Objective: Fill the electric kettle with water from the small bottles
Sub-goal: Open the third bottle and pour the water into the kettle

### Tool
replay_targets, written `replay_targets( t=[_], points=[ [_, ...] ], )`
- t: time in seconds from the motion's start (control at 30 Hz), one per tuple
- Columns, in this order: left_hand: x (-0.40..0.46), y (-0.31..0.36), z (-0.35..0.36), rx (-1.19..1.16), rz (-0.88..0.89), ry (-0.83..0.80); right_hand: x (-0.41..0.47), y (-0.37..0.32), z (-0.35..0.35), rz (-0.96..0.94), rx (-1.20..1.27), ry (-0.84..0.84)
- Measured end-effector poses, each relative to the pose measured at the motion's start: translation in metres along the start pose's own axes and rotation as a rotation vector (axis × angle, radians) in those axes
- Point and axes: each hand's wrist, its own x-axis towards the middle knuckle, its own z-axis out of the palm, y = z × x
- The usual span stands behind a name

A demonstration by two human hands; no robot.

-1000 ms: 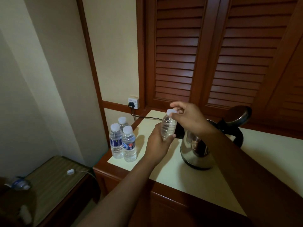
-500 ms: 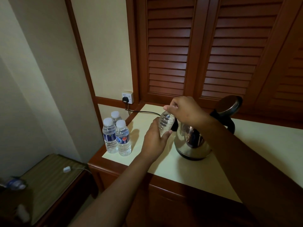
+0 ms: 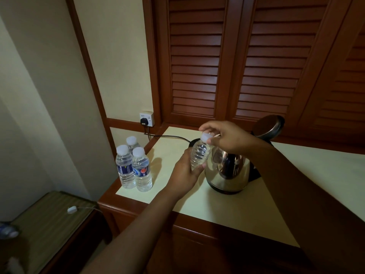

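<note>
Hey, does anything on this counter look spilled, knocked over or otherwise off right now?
Nothing stands out. The three bottles stand upright, the kettle sits level with its lid open, and the countertop shows no visible spill.

A single wide-angle view looks from head height forward and down, both forearms reaching away from it to meet near the middle of the frame, where the left hand [image 3: 184, 172] holds a small bottle [image 3: 198, 156] and the right hand [image 3: 227, 138] pinches its cap [image 3: 205, 137]. Just right of that grip and behind it stands the kettle [image 3: 227, 175] on the cream counter [image 3: 217, 204], at arm's length from the lens. Left of the grip stand three full bottles [image 3: 134, 167], and above and beyond it louvred doors [image 3: 237, 66] fill the far wall, their lines bowed by the lens.
</note>
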Motion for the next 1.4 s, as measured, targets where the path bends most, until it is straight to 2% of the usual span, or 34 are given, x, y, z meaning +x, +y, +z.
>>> replay_targets(
  t=[0.07, 0.17, 0.23, 0.6, 0.77, 0.8, 0.87, 0.93, 1.03, 1.27, 1.33, 1.4],
  points=[
    [0.002, 0.001, 0.001, -0.007, -0.005, -0.011, -0.001, 0.0, -0.002, 0.047, -0.012, 0.008],
    [0.005, 0.001, 0.003, -0.006, -0.009, -0.022, 0.001, -0.003, -0.002, 0.142, -0.198, 0.077],
    [0.007, 0.0, 0.004, -0.008, -0.007, -0.035, 0.002, -0.002, -0.003, 0.138, -0.249, 0.095],
    [0.014, -0.002, 0.002, -0.024, 0.018, -0.114, -0.011, -0.007, -0.015, 0.042, -0.071, -0.015],
    [0.01, -0.002, 0.002, -0.06, 0.016, -0.161, -0.043, 0.006, -0.015, 0.063, 0.012, 0.287],
    [0.009, -0.001, 0.002, -0.072, 0.01, -0.168, -0.057, 0.014, -0.011, 0.094, -0.02, 0.341],
    [0.006, -0.001, 0.003, -0.101, -0.014, -0.174, -0.086, 0.037, 0.003, 0.275, -0.101, 0.374],
    [0.003, -0.005, 0.007, -0.128, -0.065, -0.18, -0.109, 0.068, 0.023, 0.465, -0.187, 0.319],
    [-0.006, -0.011, 0.016, -0.144, -0.103, -0.193, -0.126, 0.112, 0.047, 0.619, -0.313, 0.224],
    [-0.018, -0.016, 0.029, -0.157, -0.139, -0.217, -0.137, 0.142, 0.066, 0.662, -0.446, 0.202],
    [-0.019, -0.015, 0.028, -0.169, -0.143, -0.22, -0.139, 0.145, 0.068, 0.669, -0.436, 0.193],
    [-0.018, -0.014, 0.026, -0.166, -0.137, -0.224, -0.139, 0.144, 0.068, 0.673, -0.326, 0.265]
  ],
)
